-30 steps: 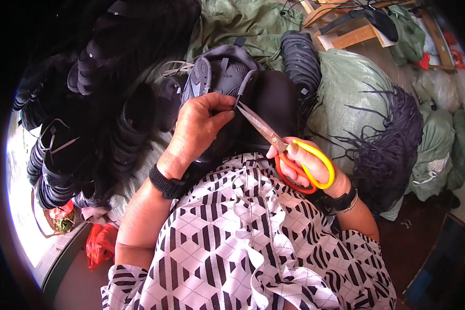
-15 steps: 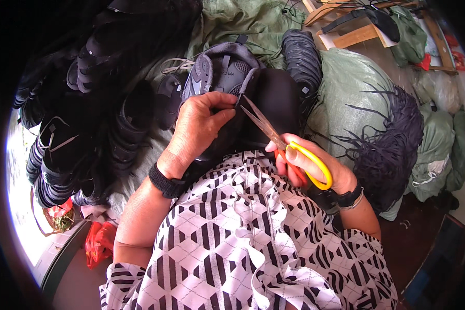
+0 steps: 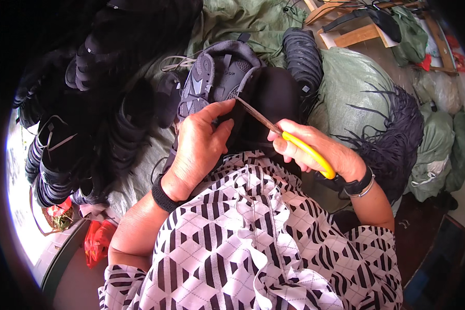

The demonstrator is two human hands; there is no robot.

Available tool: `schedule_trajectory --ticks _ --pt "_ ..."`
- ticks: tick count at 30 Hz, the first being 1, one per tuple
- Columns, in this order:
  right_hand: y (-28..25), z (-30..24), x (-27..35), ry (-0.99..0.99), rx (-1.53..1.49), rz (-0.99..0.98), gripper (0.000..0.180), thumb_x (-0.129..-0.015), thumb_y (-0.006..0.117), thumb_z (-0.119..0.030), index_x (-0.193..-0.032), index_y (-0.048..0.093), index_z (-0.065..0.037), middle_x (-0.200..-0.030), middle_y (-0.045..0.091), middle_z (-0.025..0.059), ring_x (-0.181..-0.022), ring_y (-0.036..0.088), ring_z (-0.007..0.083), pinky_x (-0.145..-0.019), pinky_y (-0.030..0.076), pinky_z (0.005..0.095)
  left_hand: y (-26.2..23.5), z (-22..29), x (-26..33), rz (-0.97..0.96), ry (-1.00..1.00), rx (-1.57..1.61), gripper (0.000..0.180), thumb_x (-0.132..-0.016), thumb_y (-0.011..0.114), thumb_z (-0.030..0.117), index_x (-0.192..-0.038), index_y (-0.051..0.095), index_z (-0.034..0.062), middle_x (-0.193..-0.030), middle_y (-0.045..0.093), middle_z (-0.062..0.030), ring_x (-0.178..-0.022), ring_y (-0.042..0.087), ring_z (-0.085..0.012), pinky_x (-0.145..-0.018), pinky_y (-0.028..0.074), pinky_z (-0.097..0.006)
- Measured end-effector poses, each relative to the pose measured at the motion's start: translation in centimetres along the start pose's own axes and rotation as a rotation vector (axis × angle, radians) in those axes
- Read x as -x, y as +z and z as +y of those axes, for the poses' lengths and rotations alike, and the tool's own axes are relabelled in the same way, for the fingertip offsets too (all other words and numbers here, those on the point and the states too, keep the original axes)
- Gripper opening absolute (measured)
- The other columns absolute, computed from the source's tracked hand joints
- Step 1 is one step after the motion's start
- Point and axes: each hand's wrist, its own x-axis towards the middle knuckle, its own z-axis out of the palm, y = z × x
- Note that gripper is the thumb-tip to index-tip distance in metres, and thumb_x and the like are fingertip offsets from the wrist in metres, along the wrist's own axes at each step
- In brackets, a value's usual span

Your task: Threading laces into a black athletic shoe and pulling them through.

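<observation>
A grey and black sneaker [image 3: 195,93] stands with its heel away from me, its tongue [image 3: 227,82] showing inside the opening. Across its front part lies my left hand [image 3: 201,137], fingers bent around the shoe, with the index fingertip at the edge of the eyelet row. My right hand [image 3: 310,147] grips scissors [image 3: 307,153] with a yellow handle. The narrow blades look closed or nearly so, and their tips meet the shoe's edge beside my left index finger. Much of the toe is hidden beneath my left hand.
Stacked dark shoe parts [image 3: 124,129] fill the left side. Behind the sneaker is another stack of dark pieces [image 3: 300,62]. On the right, a bundle of black laces [image 3: 390,139] lies over a pale green sack [image 3: 351,88]. A wooden stool [image 3: 356,35] stands farther back.
My left thumb and index finger have come apart from their pinch at the shoe's edge. The right hand has turned, and the scissors' blades have closed up, their tips now at the shoe.
</observation>
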Motion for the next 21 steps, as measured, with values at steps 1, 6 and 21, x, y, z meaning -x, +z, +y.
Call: schedule_trajectory --ticks 1,6,21 --pt "-0.3 -0.5 -0.1 0.135 -0.075 -0.065 0.044 -0.094 0.049 -0.048 -0.103 0.048 -0.005 -0.072 0.052 0.0030 -0.050 0.045 0.0084 -0.047 0.039 0.0238 -0.2 0.1 0.0 -0.061 -0.087 0.109 0.034 -0.084 0.058 0.002 -0.117 0.062 0.0039 -0.093 0.069 -0.0093 -0.077 0.065 -0.0154 -0.072 0.051 -0.028" --pt "-0.9 0.1 -0.8 -0.090 0.347 0.006 0.039 -0.089 0.063 -0.035 -0.103 0.052 -0.001 -0.078 0.056 0.0097 -0.059 0.054 0.0154 -0.057 0.046 0.0289 -1.2 -1.1 -0.7 -0.172 -0.003 0.223 0.040 -0.082 0.056 -0.002 -0.122 0.059 0.0050 -0.096 0.062 -0.0042 -0.074 0.057 -0.0057 -0.065 0.047 -0.022" --pt "-0.8 3.1 -1.2 0.094 -0.729 -0.254 0.059 -0.096 0.033 -0.056 -0.105 0.051 -0.001 -0.070 0.057 0.0094 -0.041 0.045 0.0095 -0.037 0.037 0.0198 -2.2 -1.6 -0.9 -0.376 -0.015 0.329 0.057 -0.077 0.049 -0.007 -0.131 0.054 0.0092 -0.104 0.054 0.0016 -0.076 0.053 -0.0058 -0.065 0.045 -0.021"
